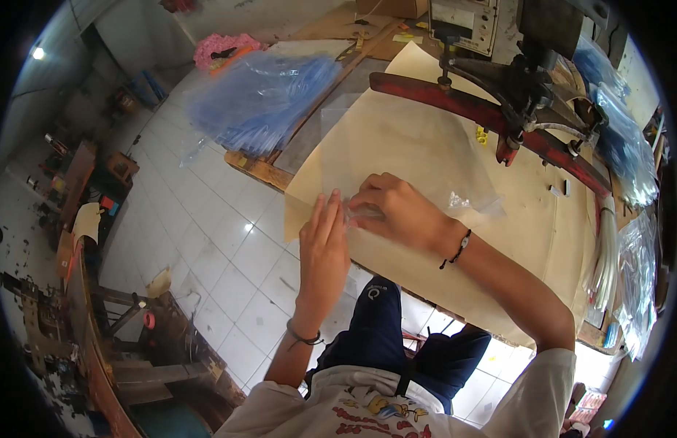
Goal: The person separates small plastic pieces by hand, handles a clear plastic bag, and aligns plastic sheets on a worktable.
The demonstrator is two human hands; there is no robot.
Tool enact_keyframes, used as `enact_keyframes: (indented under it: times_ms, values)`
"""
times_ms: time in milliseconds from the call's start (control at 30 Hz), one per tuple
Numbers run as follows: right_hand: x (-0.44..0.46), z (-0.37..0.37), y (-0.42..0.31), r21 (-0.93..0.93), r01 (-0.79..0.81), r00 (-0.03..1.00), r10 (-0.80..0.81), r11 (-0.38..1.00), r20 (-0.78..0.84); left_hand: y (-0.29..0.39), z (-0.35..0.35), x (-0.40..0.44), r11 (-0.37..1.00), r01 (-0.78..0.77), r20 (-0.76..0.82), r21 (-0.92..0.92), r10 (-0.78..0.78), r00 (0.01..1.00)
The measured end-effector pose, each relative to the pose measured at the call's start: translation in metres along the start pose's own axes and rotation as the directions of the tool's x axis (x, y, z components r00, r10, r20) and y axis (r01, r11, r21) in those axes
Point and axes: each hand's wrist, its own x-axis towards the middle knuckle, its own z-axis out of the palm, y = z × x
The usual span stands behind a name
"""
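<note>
A clear plastic sheet (426, 139) lies over brown paper (513, 270) on the worktable. At the sheet's near left corner, my left hand (325, 237) has its fingers nearly straight and close together, with the film at their tips. Its thumb is mostly hidden. My right hand (400, 208) is bent over the same edge, fingers curled in a pinch on the film. Both hands almost touch each other. Crumpled, shiny film shows right of my right wrist.
A curved red metal bar (455, 106) on a black machine mount (532, 95) spans the table's far side. A stack of bluish plastic (269, 95) lies at the far left. More plastic bundles (627, 146) hang at right. White floor tiles (229, 241) lie left.
</note>
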Motion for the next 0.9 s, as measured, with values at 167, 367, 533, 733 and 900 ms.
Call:
enact_keyframes:
  times_ms: [167,367,533,733,900]
  values:
    - [-0.002,0.003,0.001,-0.071,0.044,0.999,-0.046,0.996,-0.021,-0.002,-0.015,-0.002,0.997,-0.043,0.193,-0.068,0.056,0.980]
    - [-0.031,-0.010,-0.025,-0.544,0.048,0.992,-0.105,0.838,-0.075,-0.002,-0.020,0.002,0.994,-0.103,0.245,0.037,0.091,0.965]
    - [-0.090,-0.057,-0.050,-0.668,-0.100,0.967,-0.087,0.738,-0.241,-0.003,-0.033,0.015,0.974,-0.172,0.330,0.150,0.114,0.937]
    - [-0.142,-0.088,-0.032,-0.388,-0.471,0.825,0.240,0.792,-0.512,-0.004,-0.049,0.041,0.928,-0.330,0.430,0.173,0.230,0.873]
    - [-0.144,-0.092,-0.002,-0.354,-0.427,0.871,0.271,0.832,-0.411,0.038,-0.016,0.088,0.657,-0.753,0.273,-0.041,0.732,0.624]
